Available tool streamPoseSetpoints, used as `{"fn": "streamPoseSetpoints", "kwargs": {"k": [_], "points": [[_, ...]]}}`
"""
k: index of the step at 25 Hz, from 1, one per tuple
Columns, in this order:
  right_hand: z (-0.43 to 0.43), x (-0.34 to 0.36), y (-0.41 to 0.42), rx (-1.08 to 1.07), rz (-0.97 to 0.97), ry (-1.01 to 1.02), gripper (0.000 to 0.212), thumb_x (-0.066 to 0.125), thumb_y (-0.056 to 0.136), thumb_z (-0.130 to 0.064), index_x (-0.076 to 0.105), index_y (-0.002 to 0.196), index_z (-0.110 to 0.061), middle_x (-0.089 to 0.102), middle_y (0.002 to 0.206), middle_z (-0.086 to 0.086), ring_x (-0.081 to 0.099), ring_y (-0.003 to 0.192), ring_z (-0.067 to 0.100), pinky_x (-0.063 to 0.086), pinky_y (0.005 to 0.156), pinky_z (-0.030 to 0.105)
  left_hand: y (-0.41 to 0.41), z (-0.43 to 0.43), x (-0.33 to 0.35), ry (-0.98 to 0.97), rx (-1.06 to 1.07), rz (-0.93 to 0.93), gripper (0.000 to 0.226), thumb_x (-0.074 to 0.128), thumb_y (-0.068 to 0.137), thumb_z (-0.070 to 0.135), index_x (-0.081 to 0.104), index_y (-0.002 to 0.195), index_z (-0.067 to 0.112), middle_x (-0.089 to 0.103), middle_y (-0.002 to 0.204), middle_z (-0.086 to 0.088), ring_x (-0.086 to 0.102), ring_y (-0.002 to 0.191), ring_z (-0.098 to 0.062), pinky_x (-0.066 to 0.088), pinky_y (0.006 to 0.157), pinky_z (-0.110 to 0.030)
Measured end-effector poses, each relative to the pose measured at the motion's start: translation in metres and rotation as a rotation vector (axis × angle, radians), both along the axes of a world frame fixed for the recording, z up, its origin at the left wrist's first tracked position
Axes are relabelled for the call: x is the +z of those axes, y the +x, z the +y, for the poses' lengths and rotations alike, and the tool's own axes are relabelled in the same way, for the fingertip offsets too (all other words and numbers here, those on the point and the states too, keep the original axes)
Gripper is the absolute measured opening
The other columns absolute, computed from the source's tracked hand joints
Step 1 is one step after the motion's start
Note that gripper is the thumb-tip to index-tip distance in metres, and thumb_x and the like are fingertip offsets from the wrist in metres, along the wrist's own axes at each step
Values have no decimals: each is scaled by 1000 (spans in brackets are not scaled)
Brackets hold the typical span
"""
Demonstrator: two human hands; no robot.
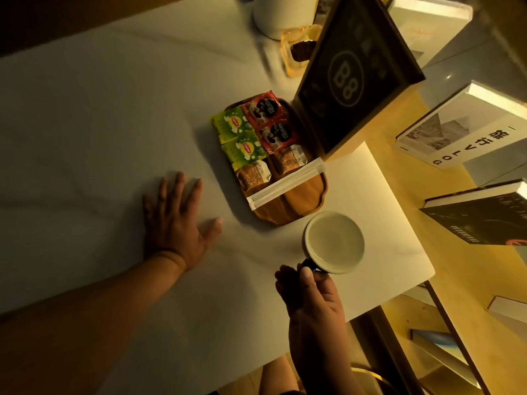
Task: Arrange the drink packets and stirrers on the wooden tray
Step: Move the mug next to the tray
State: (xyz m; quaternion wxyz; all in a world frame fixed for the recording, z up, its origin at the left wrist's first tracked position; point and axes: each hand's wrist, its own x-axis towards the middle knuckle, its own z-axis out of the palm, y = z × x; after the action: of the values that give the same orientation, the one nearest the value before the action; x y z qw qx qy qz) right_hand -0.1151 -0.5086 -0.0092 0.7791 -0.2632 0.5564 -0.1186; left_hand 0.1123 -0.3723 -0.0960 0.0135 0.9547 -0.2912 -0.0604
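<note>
A wooden tray lies mid-table. On it sit two green tea packets, two red coffee packets and two brown packets in two rows. Two white paper-wrapped stirrers lie across the tray below the packets. My left hand rests flat on the white table, fingers spread, left of the tray. My right hand pinches the dark handle of an empty cup standing just below the tray.
A dark framed sign marked B8 stands right behind the tray. A white kettle and a glass jar are at the back. Books stand on the wooden shelf to the right. The table's edge runs near the cup.
</note>
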Motion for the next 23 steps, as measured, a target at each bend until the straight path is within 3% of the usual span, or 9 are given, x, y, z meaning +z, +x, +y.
{"fn": "streamPoseSetpoints", "kwargs": {"k": [3,11,16,23], "points": [[2,-9,8,-66,39,-21,32,66,84,-32,70,107,-10,76,106,15,73,100,30,53,86,43,-1,-2,1,7,0,7,90,43,79,67,18,156,29,15,165,-10,12,151,-37,13,116,-66],[10,-21,24,-74,26,-3,29,63,90,-30,66,117,-21,76,112,0,71,104,20,53,89,40,-1,-5,2,8,3,6,89,43,79,65,20,156,27,16,165,-11,13,150,-39,13,114,-66],[15,-26,31,-1,104,-7,28,64,87,-40,75,107,-24,77,108,-5,71,100,16,53,88,39,0,-7,4,29,7,15,90,43,79,64,18,156,27,15,165,-11,12,151,-39,15,114,-67],[12,-26,38,0,131,29,22,59,98,-31,72,113,-22,76,109,-9,70,104,15,53,96,43,0,-7,2,29,5,14,89,43,79,63,17,157,27,13,166,-11,10,152,-38,15,114,-67]]}}
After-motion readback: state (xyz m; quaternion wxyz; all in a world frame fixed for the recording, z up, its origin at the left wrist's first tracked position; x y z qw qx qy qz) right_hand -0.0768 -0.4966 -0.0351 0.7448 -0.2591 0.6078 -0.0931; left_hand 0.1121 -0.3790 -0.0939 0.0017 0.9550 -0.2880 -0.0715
